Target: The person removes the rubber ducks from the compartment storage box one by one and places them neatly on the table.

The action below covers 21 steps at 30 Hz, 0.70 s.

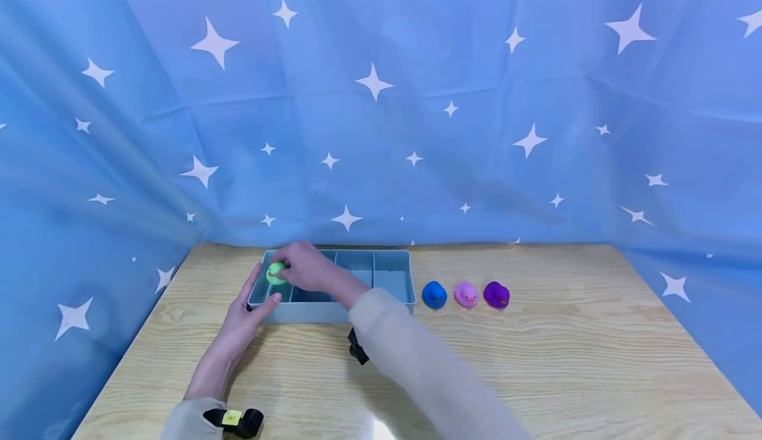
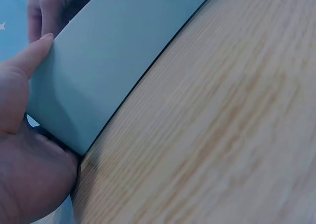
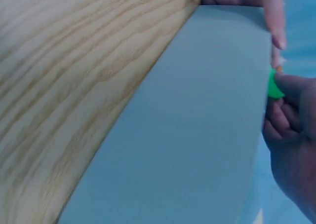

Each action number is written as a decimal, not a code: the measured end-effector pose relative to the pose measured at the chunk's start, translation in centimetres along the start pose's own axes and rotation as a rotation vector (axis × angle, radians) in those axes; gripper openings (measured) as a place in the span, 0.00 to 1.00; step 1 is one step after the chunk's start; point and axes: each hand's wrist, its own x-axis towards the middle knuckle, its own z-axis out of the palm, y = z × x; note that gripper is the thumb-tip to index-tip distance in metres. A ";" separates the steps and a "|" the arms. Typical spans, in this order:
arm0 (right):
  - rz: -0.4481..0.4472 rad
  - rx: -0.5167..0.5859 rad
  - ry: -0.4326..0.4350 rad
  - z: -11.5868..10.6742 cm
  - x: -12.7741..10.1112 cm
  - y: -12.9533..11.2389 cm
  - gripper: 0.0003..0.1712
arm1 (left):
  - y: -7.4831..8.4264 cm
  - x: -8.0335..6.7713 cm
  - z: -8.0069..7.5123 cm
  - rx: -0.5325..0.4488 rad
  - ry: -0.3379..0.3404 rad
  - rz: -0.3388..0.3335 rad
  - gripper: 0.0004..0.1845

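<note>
A light green rubber duck (image 1: 276,273) is pinched by my right hand (image 1: 306,266) at the leftmost compartment of a grey-blue divided box (image 1: 338,312). In the right wrist view, part of the green duck (image 3: 274,84) shows between thumb and fingers at the box's rim. My left hand (image 1: 241,321) grips the box's left end, thumb on the front rim and fingers along the left side. The left wrist view shows that thumb (image 2: 37,56) against the box's front wall (image 2: 108,51). My right hand and forearm cover part of the middle compartments.
To the right of the box stand a blue duck (image 1: 434,294), a pink duck (image 1: 466,294) and a purple duck (image 1: 497,295) in a row on the wooden table (image 1: 571,360). Behind the table hangs a blue star-patterned cloth (image 1: 452,162).
</note>
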 end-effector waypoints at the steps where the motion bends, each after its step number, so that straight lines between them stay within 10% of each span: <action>1: 0.009 0.033 0.013 -0.2 -0.3 0.0 0.15 | 0.0 0.0 0.0 0.000 -0.002 -0.003 0.49; 21: -0.053 0.148 0.190 -5.9 -11.2 3.9 0.18 | -0.3 -0.1 0.0 0.004 -0.009 0.040 0.48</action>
